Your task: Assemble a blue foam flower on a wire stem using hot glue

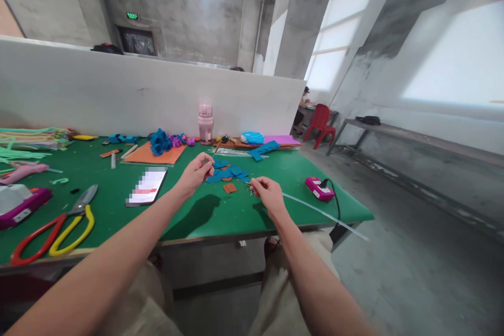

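My right hand is closed in a pinch on a long, thin, pale translucent stick. It slants down to the right past the table edge, and a small orange bit shows at the fingertips. My left hand hovers to the left with thumb and fingers pressed together; whatever lies between them is too small to make out. Beneath and between the hands lies a loose pile of blue cut pieces. Closer to me is an orange-brown piece, apart from both hands.
Large scissors with red and yellow handles lie at left, near a phone. Blue crafted flowers rest on orange sheets. A pink bottle stands against the white partition. A magenta power socket with a cable sits at right.
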The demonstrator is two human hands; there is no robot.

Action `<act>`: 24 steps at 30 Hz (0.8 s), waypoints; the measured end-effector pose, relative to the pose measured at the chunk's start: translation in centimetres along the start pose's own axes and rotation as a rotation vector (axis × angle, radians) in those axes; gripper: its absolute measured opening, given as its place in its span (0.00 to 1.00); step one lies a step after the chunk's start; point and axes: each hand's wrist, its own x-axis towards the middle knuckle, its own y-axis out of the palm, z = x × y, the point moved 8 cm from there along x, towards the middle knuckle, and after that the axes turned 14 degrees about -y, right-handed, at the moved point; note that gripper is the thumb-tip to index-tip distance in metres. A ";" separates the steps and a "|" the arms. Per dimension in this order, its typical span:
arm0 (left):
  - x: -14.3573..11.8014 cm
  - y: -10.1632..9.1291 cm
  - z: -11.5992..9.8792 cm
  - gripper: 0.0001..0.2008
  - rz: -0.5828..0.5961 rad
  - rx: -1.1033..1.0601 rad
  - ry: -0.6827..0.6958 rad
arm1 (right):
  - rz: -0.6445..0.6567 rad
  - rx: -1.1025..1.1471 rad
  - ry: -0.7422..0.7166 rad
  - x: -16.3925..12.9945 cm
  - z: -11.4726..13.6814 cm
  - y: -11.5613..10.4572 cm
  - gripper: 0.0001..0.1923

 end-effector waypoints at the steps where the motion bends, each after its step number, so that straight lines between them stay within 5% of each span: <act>1: 0.6 -0.2 0.2 0.09 -0.011 0.008 -0.002 | 0.025 -0.049 -0.018 0.3 -0.1 0.1 0.17; 9: 0.7 -3.4 2.6 0.06 -0.171 -0.044 -0.032 | 0.238 -0.486 -0.224 7.0 1.2 2.9 0.12; 15: -0.5 -8.1 1.3 0.09 -0.494 0.091 -0.062 | 0.535 -0.731 -0.293 10.9 1.1 8.4 0.12; 24: -0.5 -6.7 2.7 0.10 -0.458 0.309 -0.142 | 0.807 -0.856 -0.214 11.6 -3.4 14.6 0.07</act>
